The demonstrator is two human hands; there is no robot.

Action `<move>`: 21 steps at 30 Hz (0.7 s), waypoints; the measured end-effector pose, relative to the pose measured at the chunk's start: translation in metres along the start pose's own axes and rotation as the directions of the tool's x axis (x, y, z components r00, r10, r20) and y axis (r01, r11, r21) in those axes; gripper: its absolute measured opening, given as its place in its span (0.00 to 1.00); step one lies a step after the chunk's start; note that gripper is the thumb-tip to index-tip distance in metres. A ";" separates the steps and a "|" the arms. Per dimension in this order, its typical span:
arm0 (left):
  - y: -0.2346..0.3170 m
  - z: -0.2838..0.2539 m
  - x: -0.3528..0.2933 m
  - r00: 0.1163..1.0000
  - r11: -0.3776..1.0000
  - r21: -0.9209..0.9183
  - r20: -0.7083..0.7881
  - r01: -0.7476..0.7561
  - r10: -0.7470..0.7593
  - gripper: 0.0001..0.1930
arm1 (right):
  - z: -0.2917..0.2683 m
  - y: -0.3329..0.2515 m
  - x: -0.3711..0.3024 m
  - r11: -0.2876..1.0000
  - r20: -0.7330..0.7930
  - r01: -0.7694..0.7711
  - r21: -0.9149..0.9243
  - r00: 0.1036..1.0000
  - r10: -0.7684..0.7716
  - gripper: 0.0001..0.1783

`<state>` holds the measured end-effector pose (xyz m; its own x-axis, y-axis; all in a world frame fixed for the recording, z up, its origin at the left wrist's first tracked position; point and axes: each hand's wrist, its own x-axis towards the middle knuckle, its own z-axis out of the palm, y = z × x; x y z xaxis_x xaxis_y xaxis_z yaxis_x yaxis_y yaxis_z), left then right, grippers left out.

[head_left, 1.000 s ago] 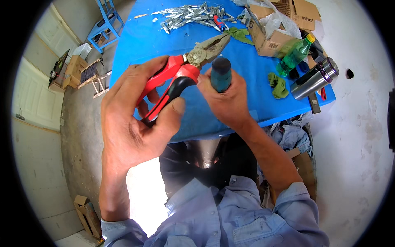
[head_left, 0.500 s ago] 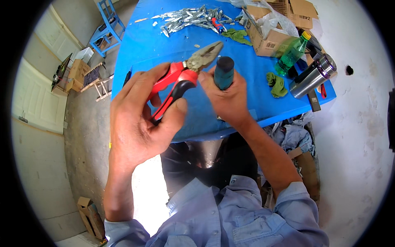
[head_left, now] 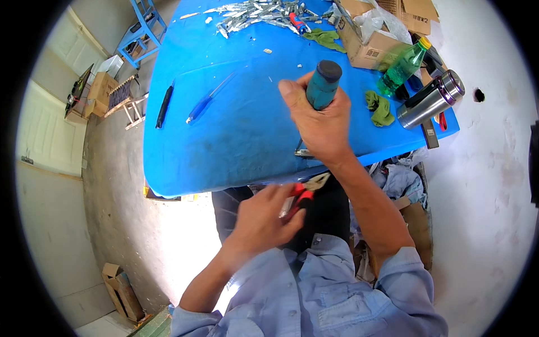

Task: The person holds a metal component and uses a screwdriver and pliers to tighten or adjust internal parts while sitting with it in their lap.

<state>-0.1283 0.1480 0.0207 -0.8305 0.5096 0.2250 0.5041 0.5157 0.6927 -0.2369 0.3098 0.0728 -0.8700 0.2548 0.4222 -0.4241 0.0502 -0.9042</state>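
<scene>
Near my lap, just past the table's front edge, my left hand is closed around pliers with red and black handles. Motion blurs this hand somewhat. My right hand grips the teal handle of an upright screwdriver above the table. Part of its thin dark shaft shows below the fist, going down to a small metal piece close to the edge. Whether the tip touches that piece, I cannot tell. A blue clear-handled screwdriver and a black pen-shaped tool lie on the left side.
Small metal parts form a pile at the back of the blue table, beside a red and blue tool. Green rags, a cardboard box, a green bottle and a steel flask occupy the right side.
My left hand has swung down toward my lap with the pliers, uncovering the tools at the left. The right hand has shifted slightly right, still gripping the screwdriver.
</scene>
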 end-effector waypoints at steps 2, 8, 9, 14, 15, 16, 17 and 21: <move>0.005 0.021 0.010 0.999 0.996 0.075 0.017 0.040 -0.041 0.26 | 0.001 -0.003 -0.001 0.999 -0.002 -0.020 -0.035 1.000 0.020 0.13; -0.004 0.042 0.020 0.994 0.986 0.127 -0.017 0.110 -0.109 0.25 | 0.002 -0.001 -0.001 0.999 0.003 0.005 -0.033 1.000 -0.005 0.12; -0.005 0.042 0.019 0.992 0.984 0.126 -0.033 0.123 -0.120 0.25 | 0.002 -0.002 -0.001 0.999 0.005 0.003 -0.034 1.000 -0.003 0.13; -0.011 0.034 0.013 0.979 0.972 0.128 -0.080 0.198 -0.188 0.26 | 0.005 0.004 0.002 0.999 -0.007 -0.010 -0.052 1.000 0.010 0.12; -0.013 0.033 0.012 0.978 0.972 0.130 -0.097 0.194 -0.183 0.26 | 0.005 0.004 0.001 0.998 -0.006 -0.017 -0.057 1.000 0.017 0.12; -0.015 0.032 0.010 0.978 0.973 0.132 -0.114 0.191 -0.177 0.26 | 0.006 0.003 0.002 0.999 0.004 -0.013 -0.048 1.000 0.013 0.12; -0.016 0.032 0.008 0.977 0.973 0.133 -0.130 0.187 -0.170 0.27 | 0.007 0.001 0.002 0.999 0.013 -0.009 -0.039 1.000 0.010 0.12; -0.020 0.028 0.004 0.973 0.972 0.136 -0.160 0.189 -0.167 0.27 | 0.010 0.002 0.002 1.000 0.028 0.008 -0.025 1.000 -0.007 0.13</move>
<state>-0.1352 0.1595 -0.0115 -0.9300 0.2998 0.2126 0.3654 0.6918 0.6228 -0.2421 0.3009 0.0723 -0.8734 0.2277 0.4305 -0.4248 0.0763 -0.9021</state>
